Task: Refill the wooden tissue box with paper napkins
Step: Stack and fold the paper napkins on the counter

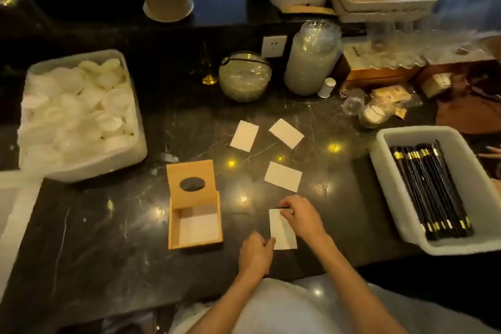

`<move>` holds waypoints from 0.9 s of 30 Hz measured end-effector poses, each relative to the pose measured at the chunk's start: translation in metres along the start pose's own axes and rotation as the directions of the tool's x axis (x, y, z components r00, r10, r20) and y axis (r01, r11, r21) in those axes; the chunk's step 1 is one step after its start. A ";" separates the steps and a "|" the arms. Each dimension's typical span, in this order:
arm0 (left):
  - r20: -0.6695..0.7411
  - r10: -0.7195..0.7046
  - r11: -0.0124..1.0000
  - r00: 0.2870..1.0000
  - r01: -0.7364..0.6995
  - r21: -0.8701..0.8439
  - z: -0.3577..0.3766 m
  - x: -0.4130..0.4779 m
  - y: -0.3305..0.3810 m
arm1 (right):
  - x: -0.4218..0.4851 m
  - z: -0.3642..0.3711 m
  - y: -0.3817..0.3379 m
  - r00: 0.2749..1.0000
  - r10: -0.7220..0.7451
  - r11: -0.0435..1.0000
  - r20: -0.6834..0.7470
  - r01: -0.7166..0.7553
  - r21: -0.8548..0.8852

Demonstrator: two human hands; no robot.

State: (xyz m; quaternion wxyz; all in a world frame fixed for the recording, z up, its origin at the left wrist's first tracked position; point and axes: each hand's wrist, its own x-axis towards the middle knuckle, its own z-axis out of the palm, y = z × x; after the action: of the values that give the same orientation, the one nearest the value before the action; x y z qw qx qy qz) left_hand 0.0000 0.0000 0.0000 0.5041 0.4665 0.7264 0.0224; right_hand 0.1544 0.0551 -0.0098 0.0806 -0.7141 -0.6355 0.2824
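White napkin (282, 230) pinched at opposite corners by my left fingers (267, 243) and right fingers (286, 213); uneven pull could crumple it before the wooden box (193, 243) just left

Right hand (299, 215) covers top right corner of napkin (282, 230); left hand (256, 251) hides its bottom left edge. Far-right hand (492, 152) cut off by frame edge. Glassware (401, 43) top right blurred.
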 end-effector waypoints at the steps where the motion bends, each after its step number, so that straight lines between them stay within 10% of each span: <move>1: 0.003 -0.030 0.999 1.000 0.030 0.029 0.007 0.000 0.003 | 0.006 0.001 -0.001 0.996 -0.061 0.997 0.061 0.064 -0.050; 12: -0.121 -0.065 0.986 0.991 0.082 0.142 0.031 0.002 0.010 | 0.025 0.010 -0.008 0.974 -0.110 0.938 0.200 0.168 -0.303; 20: -0.163 0.137 0.989 0.977 -0.125 0.078 0.006 0.007 -0.001 | 0.019 -0.040 0.001 0.951 -0.103 0.892 0.291 -0.041 0.449; 24: -0.016 0.190 0.824 0.982 -0.169 -0.541 -0.030 0.017 0.028 | 0.026 -0.060 0.005 0.976 0.068 0.694 0.206 -0.195 0.694; 27: -0.083 0.217 0.788 0.973 -0.225 -0.574 -0.048 0.042 0.063 | 0.041 -0.057 0.010 0.963 0.206 0.654 0.175 -0.268 0.707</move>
State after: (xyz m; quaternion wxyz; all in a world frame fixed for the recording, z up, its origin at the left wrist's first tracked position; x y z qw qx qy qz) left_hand 0.0031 0.0861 0.0257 0.6112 0.3724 0.6288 0.3040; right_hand 0.1930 0.1065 0.0208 0.2933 -0.6887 -0.3758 0.5462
